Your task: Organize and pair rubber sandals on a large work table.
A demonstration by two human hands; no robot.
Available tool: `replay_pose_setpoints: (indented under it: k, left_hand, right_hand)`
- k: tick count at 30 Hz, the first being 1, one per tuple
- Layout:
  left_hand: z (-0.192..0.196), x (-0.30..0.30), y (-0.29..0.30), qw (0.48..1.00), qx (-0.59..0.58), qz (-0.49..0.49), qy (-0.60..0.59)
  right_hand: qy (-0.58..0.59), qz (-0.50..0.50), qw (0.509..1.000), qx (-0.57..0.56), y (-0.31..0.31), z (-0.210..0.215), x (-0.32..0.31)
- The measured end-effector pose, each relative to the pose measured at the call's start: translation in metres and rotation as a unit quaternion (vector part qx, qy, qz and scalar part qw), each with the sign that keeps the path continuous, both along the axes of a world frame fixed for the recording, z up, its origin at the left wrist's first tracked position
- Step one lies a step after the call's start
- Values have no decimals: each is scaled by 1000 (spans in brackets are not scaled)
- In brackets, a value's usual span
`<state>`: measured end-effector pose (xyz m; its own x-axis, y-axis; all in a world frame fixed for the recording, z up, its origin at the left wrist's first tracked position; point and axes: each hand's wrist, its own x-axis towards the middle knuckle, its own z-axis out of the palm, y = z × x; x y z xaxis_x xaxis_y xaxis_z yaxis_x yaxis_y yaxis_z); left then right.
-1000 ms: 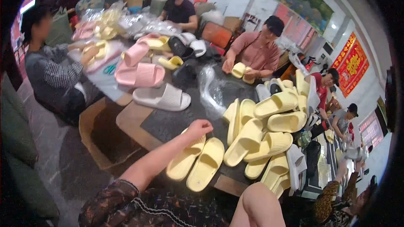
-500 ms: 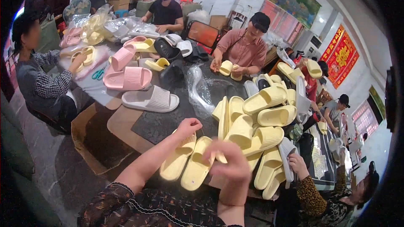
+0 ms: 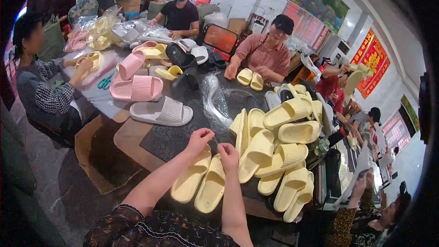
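Note:
Two pale yellow slide slippers lie side by side before me, the left slipper (image 3: 186,186) and the right slipper (image 3: 208,196), toes pointing away. Above the left one's strap, my left hand (image 3: 199,141) is closed in a pinch. My right hand (image 3: 228,154) is also pinched, over the right slipper's toe end and close to the left fingertips. What the fingers hold is too small to name; a faint thin strand seems to run between them. Just right of my right hand begins a heap of yellow slippers (image 3: 258,152).
Across the dark table mat (image 3: 160,142) lie a grey slipper (image 3: 162,111), a pink slipper (image 3: 137,88) and a clear plastic wrap (image 3: 214,98). An open cardboard box (image 3: 103,155) stands at lower left. Several co-workers sit around, one behind a yellow pair (image 3: 250,78).
My right hand has moved up and away from me, coming near my left hand. A co-worker at right has taken a grey slipper from the heap's edge. The person opposite has released the yellow pair.

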<state>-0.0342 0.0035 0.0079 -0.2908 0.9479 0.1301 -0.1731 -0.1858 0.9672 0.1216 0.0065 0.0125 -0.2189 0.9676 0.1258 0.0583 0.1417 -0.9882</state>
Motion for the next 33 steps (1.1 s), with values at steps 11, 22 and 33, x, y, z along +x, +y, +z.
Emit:
replay_pose_setpoints:
  k: [11,22,33]
  left_hand:
    - [-14,-1,6,996,3,-82,44]
    - [-3,-1,1,995,30,-81,44]
    - [-1,3,-1,991,-5,-98,86]
  right_hand:
    - [82,-69,994,6,14,-18,6]
    - [84,-48,995,16,12,-15,8]
    - [45,-71,996,-5,13,-16,8]
